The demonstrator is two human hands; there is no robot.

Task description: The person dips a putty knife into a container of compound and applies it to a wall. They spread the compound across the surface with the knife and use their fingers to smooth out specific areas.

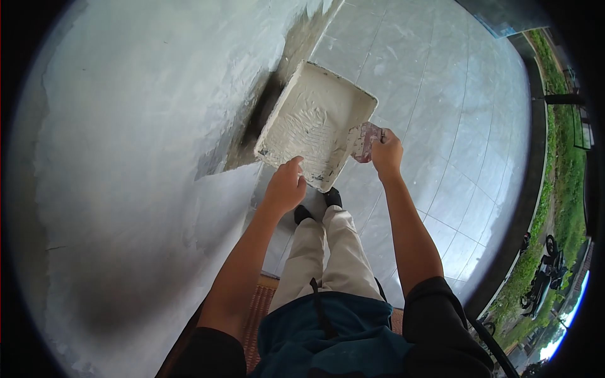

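Observation:
A rectangular paint tray (359, 88) with thick off-white paint smeared over its inside is in front of me, beside the wall. My left hand (285, 185) is at its near edge, fingers loosely stretched out and overlapping the rim in this view, thumb apart from them. The fingers of my right hand (388, 153) are closed around the handle end of a wide, flat paintbrush (363, 142). Its reddish-brown body is spotted with paint, and its paint-coated end points left, right at the tray's right rim.
On my left rises a wall (145, 113) with a pale, patchy coat and a darker bare strip near its base. Grey tiles cover the floor (441, 126). My shoes (303, 215) stand just below the tray. Beyond the floor's edge are grass (535, 252) and a parked motorcycle (546, 277).

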